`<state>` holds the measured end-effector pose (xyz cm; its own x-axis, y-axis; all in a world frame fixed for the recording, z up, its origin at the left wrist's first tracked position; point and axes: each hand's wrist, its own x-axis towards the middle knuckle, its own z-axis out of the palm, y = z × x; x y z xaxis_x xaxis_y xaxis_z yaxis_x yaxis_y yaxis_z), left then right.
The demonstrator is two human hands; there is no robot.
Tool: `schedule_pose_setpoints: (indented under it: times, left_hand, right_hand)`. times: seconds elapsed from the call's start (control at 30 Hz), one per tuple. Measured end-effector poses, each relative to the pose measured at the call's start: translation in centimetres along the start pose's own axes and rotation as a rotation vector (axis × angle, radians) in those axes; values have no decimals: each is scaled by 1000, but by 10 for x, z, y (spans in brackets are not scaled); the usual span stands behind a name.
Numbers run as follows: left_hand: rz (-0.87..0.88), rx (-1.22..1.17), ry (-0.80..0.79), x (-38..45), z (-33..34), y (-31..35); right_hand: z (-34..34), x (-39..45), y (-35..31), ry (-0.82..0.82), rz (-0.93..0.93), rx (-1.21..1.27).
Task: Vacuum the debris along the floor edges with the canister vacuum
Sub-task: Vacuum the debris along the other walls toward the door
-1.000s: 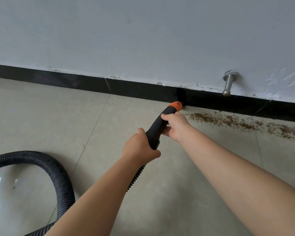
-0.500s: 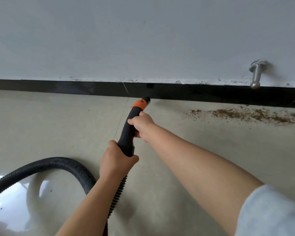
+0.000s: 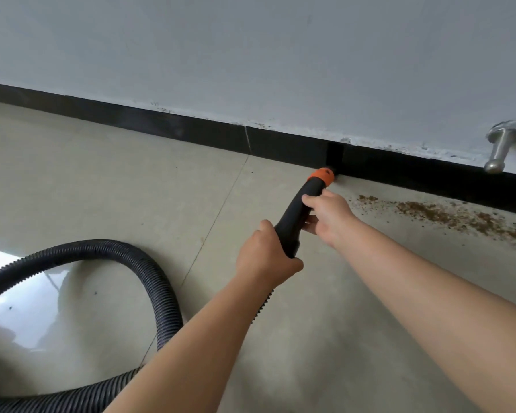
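A black vacuum nozzle handle (image 3: pixel 301 210) with an orange collar (image 3: pixel 320 176) points at the black baseboard (image 3: pixel 191 131), its tip at the floor edge. My left hand (image 3: pixel 264 257) grips the lower end of the handle. My right hand (image 3: pixel 329 214) holds the handle higher up, just behind the orange collar. A ribbed black hose (image 3: pixel 149 275) loops from the handle across the floor to the lower left. Brown debris (image 3: pixel 447 217) lies in a strip along the baseboard, to the right of the nozzle tip.
A metal door stop (image 3: pixel 501 147) sticks out of the white wall (image 3: pixel 251 55) above the debris. The beige tiled floor (image 3: pixel 102 180) stretches left of the nozzle. A bright reflection lies on the floor at the lower left.
The nozzle tip swung left away from the debris, then came back right toward it. It now sits at the baseboard just left of the debris strip. Both hands kept their hold.
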<state>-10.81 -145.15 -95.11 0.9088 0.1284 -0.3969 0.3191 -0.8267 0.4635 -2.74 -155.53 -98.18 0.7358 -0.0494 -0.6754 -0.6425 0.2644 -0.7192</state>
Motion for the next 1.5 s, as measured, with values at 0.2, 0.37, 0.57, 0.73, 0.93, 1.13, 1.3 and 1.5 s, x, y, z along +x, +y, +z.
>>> schedule_pose_setpoints:
  times: [0.2,0.37,0.57,0.73,0.93,1.13,1.3,1.5]
  left_hand:
    - [-84,-49,163,-8,-17,-31]
    - [-214,-38,255,-14,-37,-72]
    - [-249,-79,287,-2,-51,-96]
    - [-224,-111,197,4,-48,-108]
    - [-214,-20,241,6,-50,-119]
    - [-224,17,279,10,-59,-128]
    - [-189,86,263,16,-68,-128]
    - [-67,156,215,20,-54,-106]
  right_hand:
    - [51,-12,7,-195,-32,-55]
    - [110,-10,32,-248,-11,-209]
    - [145,-1,38,-256,-23,-259]
    - [145,12,38,-224,14,-219]
    - [154,18,39,-230,30,-214]
    - [176,12,36,-240,43,-237]
    - [173,10,30,-182,31,-205]
    - [133,10,20,-23,15,-174]
